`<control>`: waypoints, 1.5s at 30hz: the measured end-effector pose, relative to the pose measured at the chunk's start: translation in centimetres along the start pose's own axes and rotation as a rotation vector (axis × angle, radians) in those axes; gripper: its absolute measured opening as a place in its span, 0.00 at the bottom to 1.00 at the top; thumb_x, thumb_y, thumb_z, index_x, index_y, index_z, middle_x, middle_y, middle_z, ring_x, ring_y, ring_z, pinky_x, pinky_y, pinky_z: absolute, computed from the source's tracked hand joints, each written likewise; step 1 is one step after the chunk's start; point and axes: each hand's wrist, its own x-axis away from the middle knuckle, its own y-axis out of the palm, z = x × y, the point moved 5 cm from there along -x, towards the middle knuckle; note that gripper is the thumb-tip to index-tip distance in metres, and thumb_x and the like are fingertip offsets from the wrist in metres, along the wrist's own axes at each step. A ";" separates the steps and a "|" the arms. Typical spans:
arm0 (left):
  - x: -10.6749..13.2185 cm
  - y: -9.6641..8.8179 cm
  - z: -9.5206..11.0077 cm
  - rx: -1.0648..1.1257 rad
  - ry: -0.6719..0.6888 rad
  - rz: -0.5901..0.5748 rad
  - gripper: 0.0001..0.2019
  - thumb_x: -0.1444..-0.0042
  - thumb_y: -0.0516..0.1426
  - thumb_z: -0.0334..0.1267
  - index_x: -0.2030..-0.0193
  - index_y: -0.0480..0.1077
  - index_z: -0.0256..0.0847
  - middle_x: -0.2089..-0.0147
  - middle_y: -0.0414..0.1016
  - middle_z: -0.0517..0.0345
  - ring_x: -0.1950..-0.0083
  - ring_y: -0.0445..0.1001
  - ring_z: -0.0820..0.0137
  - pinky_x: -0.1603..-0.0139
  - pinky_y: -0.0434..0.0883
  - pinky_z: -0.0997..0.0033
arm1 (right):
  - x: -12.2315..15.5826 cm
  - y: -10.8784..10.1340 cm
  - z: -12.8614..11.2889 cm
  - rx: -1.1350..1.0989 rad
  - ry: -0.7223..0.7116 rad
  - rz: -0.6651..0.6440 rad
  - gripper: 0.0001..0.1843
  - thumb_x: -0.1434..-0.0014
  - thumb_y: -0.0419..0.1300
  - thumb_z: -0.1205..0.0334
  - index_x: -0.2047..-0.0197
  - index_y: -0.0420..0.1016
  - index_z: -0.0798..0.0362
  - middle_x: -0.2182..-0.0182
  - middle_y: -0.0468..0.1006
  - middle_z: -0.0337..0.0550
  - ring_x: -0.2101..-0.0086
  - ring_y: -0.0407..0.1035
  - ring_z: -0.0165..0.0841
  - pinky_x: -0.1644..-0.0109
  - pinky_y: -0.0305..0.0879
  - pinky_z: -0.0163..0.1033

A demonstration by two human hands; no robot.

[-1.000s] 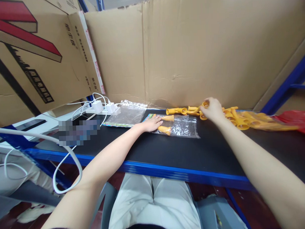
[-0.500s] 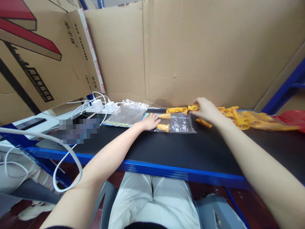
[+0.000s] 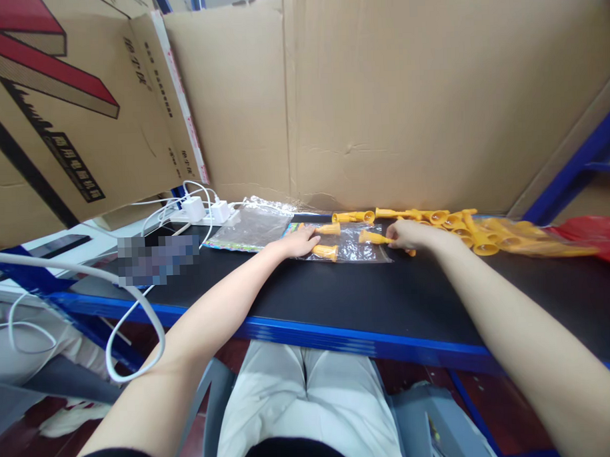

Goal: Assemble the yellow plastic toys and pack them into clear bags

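Observation:
A clear plastic bag (image 3: 353, 248) lies flat on the black table (image 3: 337, 294). My left hand (image 3: 298, 243) rests on the bag's left end, fingers stretched flat, beside two yellow cone-shaped toys (image 3: 326, 252) lying on or in the bag. My right hand (image 3: 410, 235) is closed on another yellow cone toy (image 3: 373, 237), holding it over the bag's right part. A row of several more yellow cones (image 3: 435, 217) lies along the cardboard wall behind my right hand.
A second clear bag (image 3: 249, 228) lies left of the first. A white power strip with chargers and cables (image 3: 204, 211) sits at the back left. Cardboard walls (image 3: 380, 99) close the back. A red bag (image 3: 598, 235) lies at the far right.
My right hand came away from the row of cones at the back, carrying one cone toward the bag. My left hand stayed on the bag's left end.

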 end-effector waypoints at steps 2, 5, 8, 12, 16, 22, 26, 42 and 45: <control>0.1 -0.3 0.1 0.002 0.012 0.036 0.29 0.41 0.36 0.50 0.37 0.50 0.36 0.33 0.49 0.48 0.34 0.49 0.61 0.36 0.48 0.59 | 0.3 -0.6 -0.4 0.028 -0.025 0.059 0.02 0.54 0.58 0.66 0.73 0.71 0.54 0.78 0.75 0.40 0.77 0.69 0.31 0.74 0.61 0.33; 0.5 -0.8 0.3 -0.005 -0.022 0.100 0.29 0.40 0.33 0.51 0.37 0.51 0.39 0.36 0.54 0.47 0.35 0.51 0.58 0.37 0.45 0.49 | 1.2 -1.8 -1.5 0.010 -0.091 0.124 0.04 0.53 0.58 0.62 0.73 0.73 0.53 0.76 0.76 0.40 0.75 0.69 0.31 0.73 0.60 0.33; 0.8 -1.1 0.7 0.004 -0.023 0.144 0.29 0.39 0.29 0.49 0.39 0.54 0.42 0.41 0.60 0.47 0.38 0.54 0.58 0.38 0.40 0.43 | 1.9 -2.4 -2.7 -0.027 -0.137 0.128 0.07 0.54 0.59 0.59 0.71 0.75 0.52 0.75 0.76 0.39 0.75 0.68 0.30 0.73 0.60 0.33; 0.8 -0.9 1.1 0.015 0.008 0.141 0.28 0.39 0.30 0.50 0.39 0.55 0.44 0.40 0.58 0.48 0.37 0.53 0.60 0.38 0.43 0.46 | 2.0 -2.4 -3.5 0.014 -0.149 0.164 0.08 0.54 0.58 0.58 0.71 0.76 0.51 0.75 0.76 0.39 0.75 0.68 0.31 0.73 0.59 0.34; 0.5 -0.5 1.2 0.028 0.040 0.110 0.29 0.39 0.32 0.50 0.39 0.55 0.39 0.35 0.50 0.50 0.34 0.46 0.62 0.36 0.47 0.57 | 1.6 -1.9 -4.0 0.077 -0.156 0.222 0.10 0.52 0.56 0.57 0.74 0.75 0.52 0.77 0.75 0.41 0.75 0.67 0.31 0.75 0.55 0.34; 0.2 -0.5 1.1 0.060 0.082 0.124 0.27 0.39 0.34 0.48 0.43 0.59 0.37 0.39 0.60 0.52 0.36 0.52 0.66 0.37 0.50 0.66 | 1.6 -1.4 -5.2 0.064 -0.210 0.246 0.10 0.51 0.57 0.57 0.72 0.75 0.53 0.74 0.76 0.43 0.74 0.67 0.31 0.73 0.55 0.33; 0.1 -0.3 0.9 0.080 0.066 0.100 0.27 0.39 0.33 0.50 0.43 0.58 0.39 0.39 0.59 0.53 0.36 0.51 0.63 0.37 0.51 0.62 | 1.5 -1.2 -5.4 -0.008 -0.212 0.200 0.10 0.51 0.57 0.58 0.72 0.75 0.55 0.75 0.75 0.42 0.74 0.67 0.31 0.73 0.56 0.33; 0.2 -0.1 0.7 0.075 0.048 0.109 0.25 0.39 0.35 0.49 0.46 0.62 0.40 0.40 0.61 0.53 0.36 0.51 0.60 0.38 0.51 0.57 | 1.3 -1.7 -3.7 -0.041 -0.200 0.158 0.11 0.53 0.58 0.57 0.71 0.77 0.54 0.76 0.75 0.40 0.74 0.67 0.30 0.72 0.58 0.32; 0.3 -0.3 1.1 0.068 0.105 0.123 0.23 0.38 0.36 0.47 0.50 0.65 0.39 0.44 0.65 0.53 0.39 0.56 0.63 0.39 0.52 0.62 | 1.5 -1.6 -4.3 -0.010 -0.192 0.189 0.11 0.53 0.58 0.56 0.73 0.76 0.54 0.76 0.75 0.40 0.75 0.66 0.30 0.73 0.57 0.33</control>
